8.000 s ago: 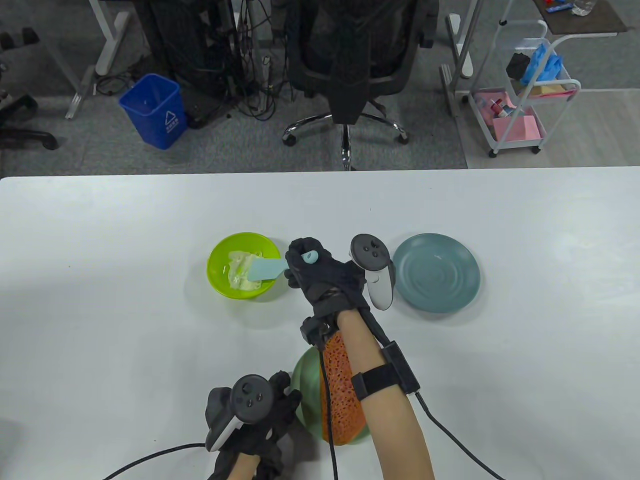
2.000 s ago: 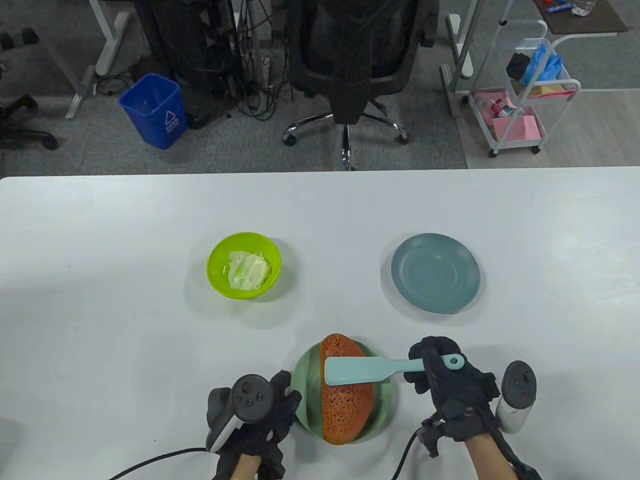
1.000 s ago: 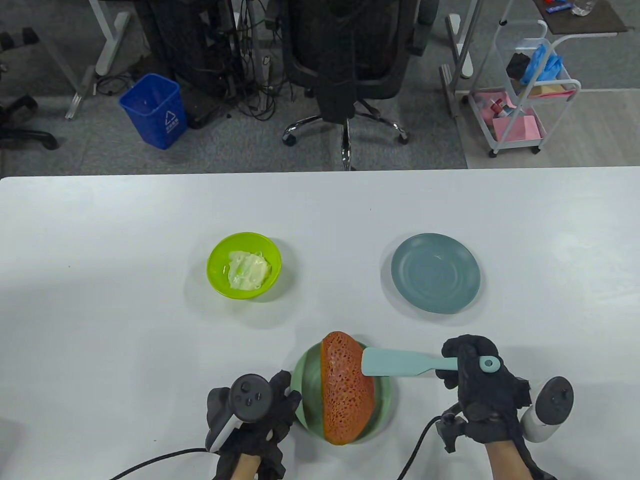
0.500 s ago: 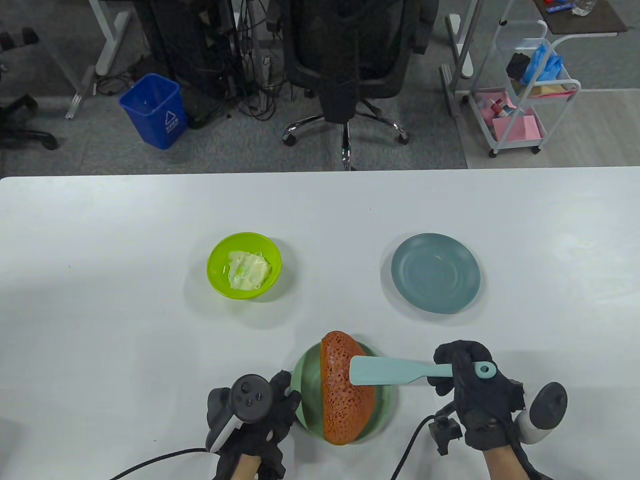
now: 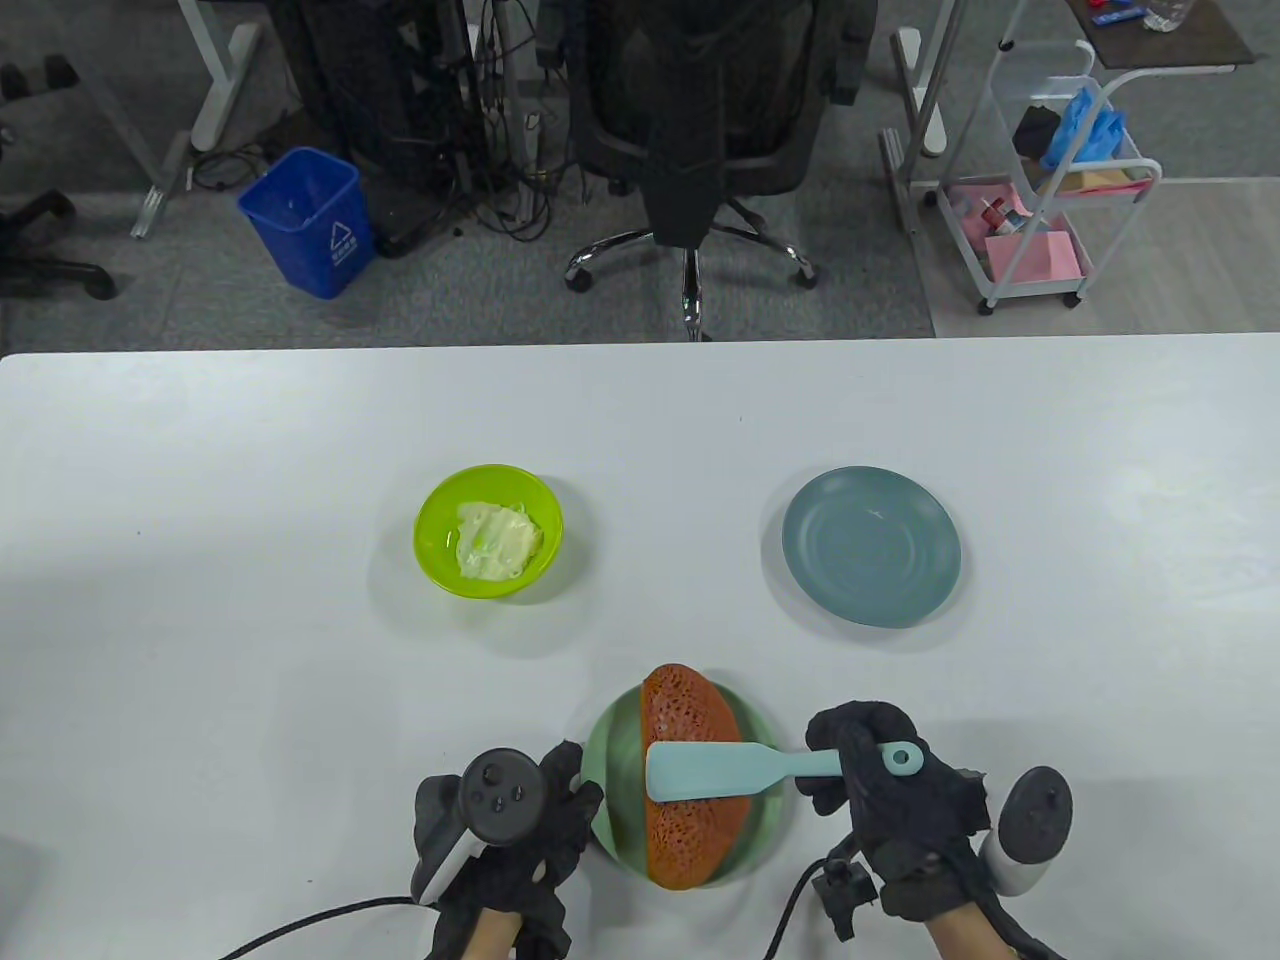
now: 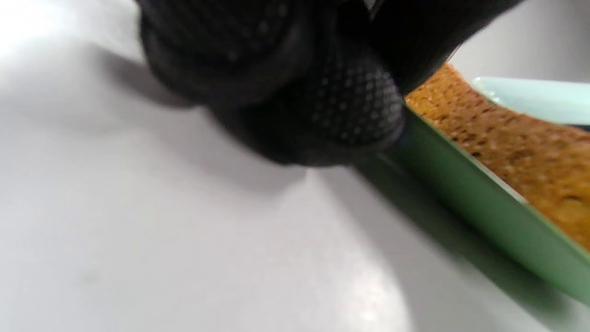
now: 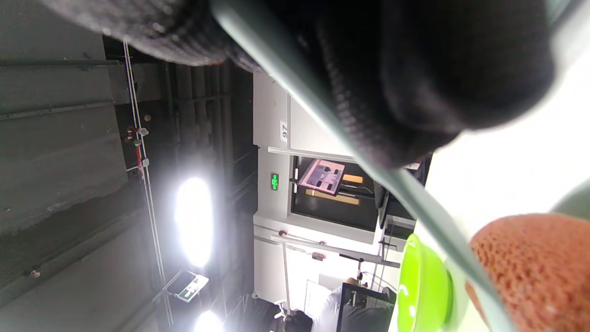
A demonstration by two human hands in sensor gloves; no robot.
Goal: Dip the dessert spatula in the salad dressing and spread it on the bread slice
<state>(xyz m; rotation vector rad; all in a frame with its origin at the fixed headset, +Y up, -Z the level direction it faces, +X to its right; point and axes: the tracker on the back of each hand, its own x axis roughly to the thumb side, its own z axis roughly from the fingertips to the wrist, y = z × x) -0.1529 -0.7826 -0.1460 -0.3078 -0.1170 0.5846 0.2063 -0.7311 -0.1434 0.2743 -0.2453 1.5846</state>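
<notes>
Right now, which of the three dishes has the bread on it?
The pale green plate nearest the person, steadied by the left hand, holds the bread slice. The lime bowl holds dressing; the blue-grey plate looks bare.

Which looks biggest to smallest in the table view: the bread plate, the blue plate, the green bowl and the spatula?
1. and 2. Bread plate and blue plate: too close to rank, and the bread plate lies nearer the camera.
3. Green bowl.
4. Spatula, long but narrow, held by the right hand.

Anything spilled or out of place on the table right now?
No spills show. The bread slice overhangs the green plate at both ends. The dressing stays inside the lime bowl, and the blue plate is bare.
</notes>
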